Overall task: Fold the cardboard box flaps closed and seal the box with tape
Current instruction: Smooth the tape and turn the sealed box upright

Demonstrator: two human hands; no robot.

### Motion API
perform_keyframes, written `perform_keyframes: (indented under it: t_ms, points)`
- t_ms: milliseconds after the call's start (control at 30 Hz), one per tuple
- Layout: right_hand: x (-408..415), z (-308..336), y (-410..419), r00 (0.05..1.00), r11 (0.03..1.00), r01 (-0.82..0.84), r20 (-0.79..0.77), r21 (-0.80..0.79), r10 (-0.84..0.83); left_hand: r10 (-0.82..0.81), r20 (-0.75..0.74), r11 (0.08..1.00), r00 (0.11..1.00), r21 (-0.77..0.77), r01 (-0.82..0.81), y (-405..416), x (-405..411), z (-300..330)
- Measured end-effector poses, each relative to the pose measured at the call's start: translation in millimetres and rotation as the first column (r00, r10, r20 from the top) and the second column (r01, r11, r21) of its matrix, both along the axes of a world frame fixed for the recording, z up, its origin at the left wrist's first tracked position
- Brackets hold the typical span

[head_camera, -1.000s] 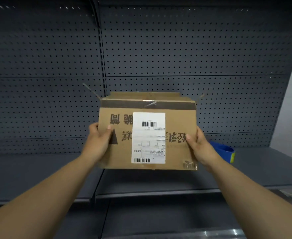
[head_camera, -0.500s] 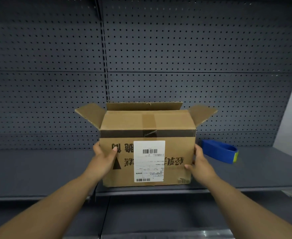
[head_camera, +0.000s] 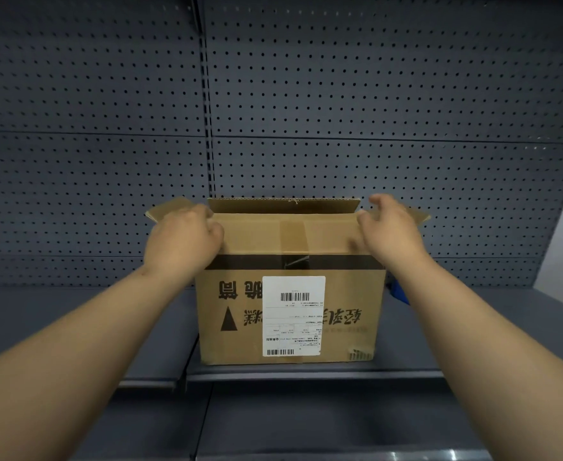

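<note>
A grey pegboard wall [head_camera: 90, 94] fills the background, and a grey shelf [head_camera: 57, 314] runs along its foot from the left edge. The left hand [head_camera: 182, 242] is seen from the back, reached forward over the upper left corner of the cardboard box [head_camera: 290, 314]. Its fingers are curled down over the left side flap [head_camera: 168, 209] where that flap meets the box, and the flap appears to be gripped, though the fingertips are hidden behind the hand.

The box stands on the shelf near its front edge, straddling the seam between two shelf panels. The flaps are not yet folded shut: the rear flap [head_camera: 283, 205] stands up, and the front flap [head_camera: 290, 232] leans toward the camera. A dark band runs across the front face below that flap. Large black characters and a black triangle are printed upside down on the front; they cannot be read with certainty. A white shipping label [head_camera: 294, 316] with two barcodes is stuck over the middle of the face; its small print is too fine to be read.

The right hand [head_camera: 391, 227] is held at the upper right corner, fingers loosely bent and spread over the right side flap [head_camera: 419, 214]; whether the flap is touched cannot be told. A blue object [head_camera: 398, 292] is partly hidden behind the right forearm, just beside the box.
</note>
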State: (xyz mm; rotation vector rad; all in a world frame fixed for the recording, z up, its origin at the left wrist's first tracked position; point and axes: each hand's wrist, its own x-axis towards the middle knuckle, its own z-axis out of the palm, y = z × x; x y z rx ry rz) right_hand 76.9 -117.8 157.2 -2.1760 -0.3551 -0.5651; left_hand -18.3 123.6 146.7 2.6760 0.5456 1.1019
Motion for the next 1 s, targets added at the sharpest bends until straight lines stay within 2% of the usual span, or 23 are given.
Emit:
perform_keyframes:
  t_ms: [133,233,267,333,400,433,533,667,1000]
  points:
    - [25.0,-4.4,8.1,0.964,0.975,0.070,-0.238,-0.211,-0.121,0.018,-0.247,0.981,0.969,-0.185,-0.065,3.5,20.9,-7.3]
    - [29.3,-9.0,9.0,0.950,0.969,0.048,-0.289,-0.244,-0.120,-0.002,-0.227,0.964,0.974,-0.258,-0.058,0.0,23.6,-9.1]
    - [30.1,-11.0,8.3,0.956,0.979,0.048,-0.276,-0.196,-0.102,-0.024,-0.200,0.956,0.980,-0.292,-0.036,-1.4,23.3,-8.6]
    - [31.0,-15.7,6.2,0.969,0.999,0.036,-0.247,0.013,-0.032,-0.073,-0.100,0.926,0.992,-0.375,0.030,-1.2,24.2,-7.7]
    - [32.9,-21.3,5.0,0.982,0.975,-0.007,-0.184,0.223,0.048,-0.114,0.045,0.880,0.992,-0.460,0.122,1.4,24.6,-8.1]
    - [32.8,-24.1,4.9,0.987,0.962,-0.028,-0.143,0.273,0.070,-0.136,0.111,0.856,0.984,-0.487,0.173,4.9,26.0,-10.1]
    - [30.2,-32.1,5.1,0.995,0.951,-0.057,-0.059,0.303,0.078,-0.221,0.245,0.811,0.944,-0.491,0.317,14.2,29.1,-17.3]
    - [25.0,-42.1,4.3,0.996,0.949,-0.086,0.008,0.304,0.087,-0.271,0.280,0.814,0.921,-0.443,0.375,15.0,23.6,-23.0]
    - [24.6,-51.8,5.1,0.995,0.952,-0.103,0.033,0.289,0.098,-0.282,0.214,0.835,0.935,-0.425,0.349,18.5,21.0,-34.9]
